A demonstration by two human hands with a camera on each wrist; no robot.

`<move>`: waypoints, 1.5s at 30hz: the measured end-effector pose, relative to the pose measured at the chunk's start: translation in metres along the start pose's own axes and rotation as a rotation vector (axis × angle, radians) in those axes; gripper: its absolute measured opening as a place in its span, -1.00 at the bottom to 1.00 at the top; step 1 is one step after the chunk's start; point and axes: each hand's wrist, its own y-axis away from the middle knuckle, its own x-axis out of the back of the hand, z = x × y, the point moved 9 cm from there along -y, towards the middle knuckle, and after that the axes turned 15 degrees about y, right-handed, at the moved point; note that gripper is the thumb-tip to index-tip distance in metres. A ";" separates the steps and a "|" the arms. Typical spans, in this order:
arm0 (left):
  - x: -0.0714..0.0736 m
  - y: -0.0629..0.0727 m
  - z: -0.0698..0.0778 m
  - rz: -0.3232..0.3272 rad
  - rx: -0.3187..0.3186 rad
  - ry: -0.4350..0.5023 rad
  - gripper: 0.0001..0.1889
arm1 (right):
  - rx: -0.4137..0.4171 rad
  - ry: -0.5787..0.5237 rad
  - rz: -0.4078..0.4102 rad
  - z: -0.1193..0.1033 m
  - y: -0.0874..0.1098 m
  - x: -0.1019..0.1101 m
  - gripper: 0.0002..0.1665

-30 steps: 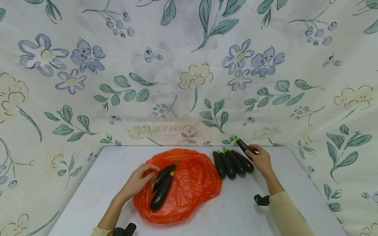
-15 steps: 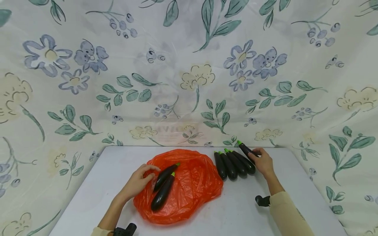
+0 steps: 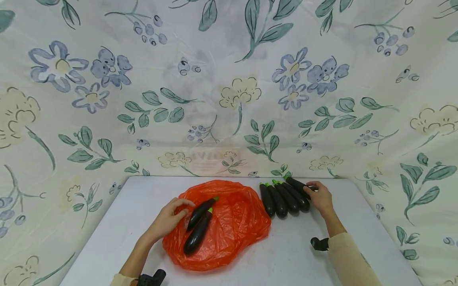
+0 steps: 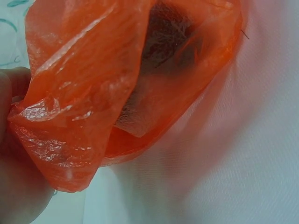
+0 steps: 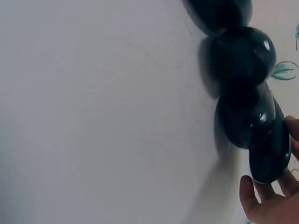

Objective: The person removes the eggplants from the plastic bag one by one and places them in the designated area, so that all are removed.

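A red plastic bag (image 3: 232,226) lies spread on the white table, with two eggplants, an upper one (image 3: 201,211) and a lower one (image 3: 198,234), on its left part. At the bag's left edge my left hand (image 3: 166,220) pinches the plastic; the left wrist view shows the bag's rim (image 4: 60,154) gathered by the thumb and fingers. My right hand (image 3: 321,198) holds another eggplant (image 3: 297,186) by its thick end, beside a row of several eggplants (image 3: 277,200). In the right wrist view the fingers surround that eggplant's rounded end (image 5: 268,163).
The white table (image 3: 286,254) reaches back to a hanging floral cloth (image 3: 214,131). The row of eggplants stands close to the bag's right edge, stems pointing to the back.
My right hand has lowered the eggplant from above the row's right end to beside the row. My left hand stays at the bag's edge.
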 end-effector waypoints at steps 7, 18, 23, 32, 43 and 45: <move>0.000 -0.001 0.002 0.002 -0.003 -0.017 -0.77 | -0.014 -0.003 -0.034 0.003 0.003 -0.002 -0.51; 0.000 -0.001 0.002 0.008 -0.008 -0.057 -0.76 | -0.004 0.000 -0.046 0.006 0.002 -0.006 -0.50; 0.000 -0.001 0.002 0.005 -0.006 -0.037 -0.77 | -0.009 -0.001 -0.048 0.008 0.000 -0.006 -0.49; 0.001 -0.001 0.001 0.009 -0.005 -0.029 -0.77 | -0.015 -0.007 -0.047 0.011 -0.001 -0.005 -0.48; 0.001 -0.001 0.001 0.004 0.000 -0.012 -0.77 | -0.023 -0.063 0.025 -0.011 0.003 0.011 -0.48; 0.001 -0.001 0.000 0.002 0.002 -0.003 -0.77 | -0.028 -0.075 0.036 -0.019 0.004 0.012 -0.49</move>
